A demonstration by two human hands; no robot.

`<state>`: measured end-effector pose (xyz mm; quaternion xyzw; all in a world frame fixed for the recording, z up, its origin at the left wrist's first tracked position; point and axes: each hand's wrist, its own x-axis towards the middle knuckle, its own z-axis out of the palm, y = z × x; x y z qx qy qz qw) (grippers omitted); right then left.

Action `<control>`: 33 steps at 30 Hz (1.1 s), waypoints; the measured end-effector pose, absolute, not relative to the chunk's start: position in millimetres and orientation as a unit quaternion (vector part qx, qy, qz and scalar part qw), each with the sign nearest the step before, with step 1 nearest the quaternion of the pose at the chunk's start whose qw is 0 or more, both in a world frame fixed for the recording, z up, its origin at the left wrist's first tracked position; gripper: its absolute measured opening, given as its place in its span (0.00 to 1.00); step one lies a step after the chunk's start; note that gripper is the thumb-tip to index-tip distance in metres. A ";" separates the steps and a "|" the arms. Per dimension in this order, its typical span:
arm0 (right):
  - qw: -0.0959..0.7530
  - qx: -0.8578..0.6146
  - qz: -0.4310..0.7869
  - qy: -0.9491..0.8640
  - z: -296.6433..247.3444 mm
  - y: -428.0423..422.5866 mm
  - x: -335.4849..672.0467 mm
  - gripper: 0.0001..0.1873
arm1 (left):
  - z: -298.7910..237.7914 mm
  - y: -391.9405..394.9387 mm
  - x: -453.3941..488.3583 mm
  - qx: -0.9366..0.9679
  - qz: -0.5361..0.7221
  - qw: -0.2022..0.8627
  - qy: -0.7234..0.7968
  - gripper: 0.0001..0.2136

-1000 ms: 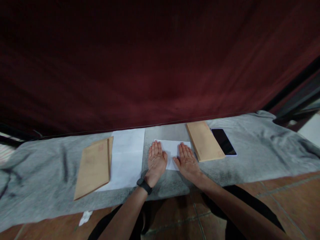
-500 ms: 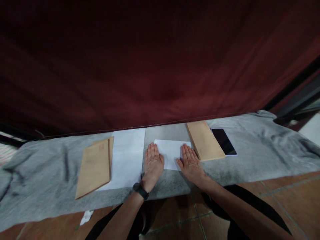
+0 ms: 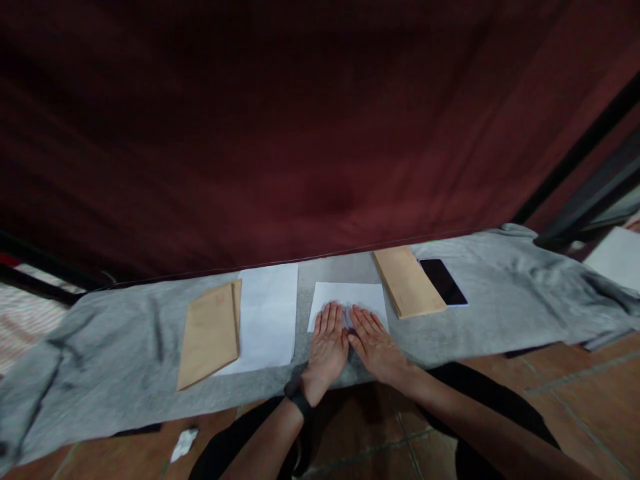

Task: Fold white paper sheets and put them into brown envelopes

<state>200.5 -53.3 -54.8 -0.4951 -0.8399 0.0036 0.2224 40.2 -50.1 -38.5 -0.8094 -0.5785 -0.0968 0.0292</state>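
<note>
A folded white sheet of paper lies on the grey cloth in front of me. My left hand, with a black band at the wrist, lies flat on the sheet's near edge, fingers stretched out. Beside it, almost touching, my right hand is also flat and open on the near edge. Neither hand holds anything.
Left of the sheet lie a larger white sheet and a brown envelope overlapping it. To the right sit a stack of brown envelopes and a dark phone. A dark red curtain hangs behind. Tiled floor lies below.
Both hands slid toward me to the sheet's near edge and came together side by side. The view shifted a little to the left.
</note>
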 end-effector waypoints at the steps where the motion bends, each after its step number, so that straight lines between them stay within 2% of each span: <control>1: 0.221 -0.494 0.009 -0.841 -55.5 -57.1 198.5 0.29 | -39.2 -50.8 38.9 -0.813 -0.095 0.033 -0.573 0.28; 11: 0.244 -0.498 -0.040 -0.831 -55.4 -85.6 203.3 0.26 | -42.2 -75.3 38.5 -0.833 -0.077 0.044 -0.547 0.28; 24: 0.244 -0.533 -0.075 -0.806 -61.3 -87.0 222.9 0.39 | -55.0 -76.5 32.3 -0.801 -0.125 0.092 -0.578 0.29; 33: 0.238 -0.548 -0.076 -0.798 -60.5 -91.0 242.8 0.42 | -52.8 -77.1 13.8 -0.757 -0.155 0.108 -0.626 0.31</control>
